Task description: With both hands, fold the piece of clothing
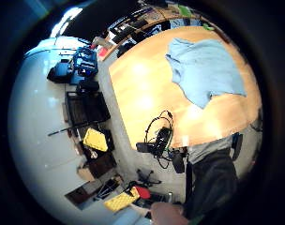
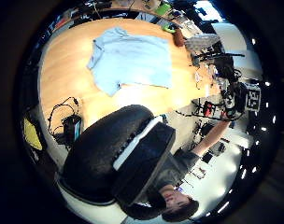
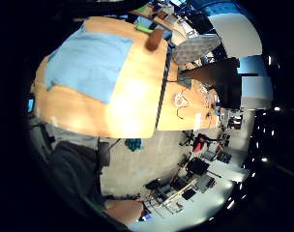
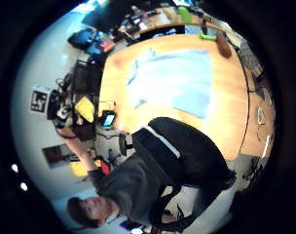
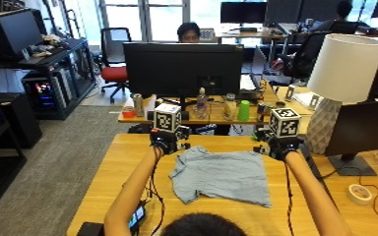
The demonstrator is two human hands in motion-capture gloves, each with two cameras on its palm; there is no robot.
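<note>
T-shirt lies flat mid-table; left hand and right hand hover above its far corners, finger positions unclear.

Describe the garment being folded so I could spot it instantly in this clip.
Start at the wooden table nearest the camera. Between the raised left hand and right hand lies a light blue T-shirt, spread flat. It is the only cloth there.
</note>
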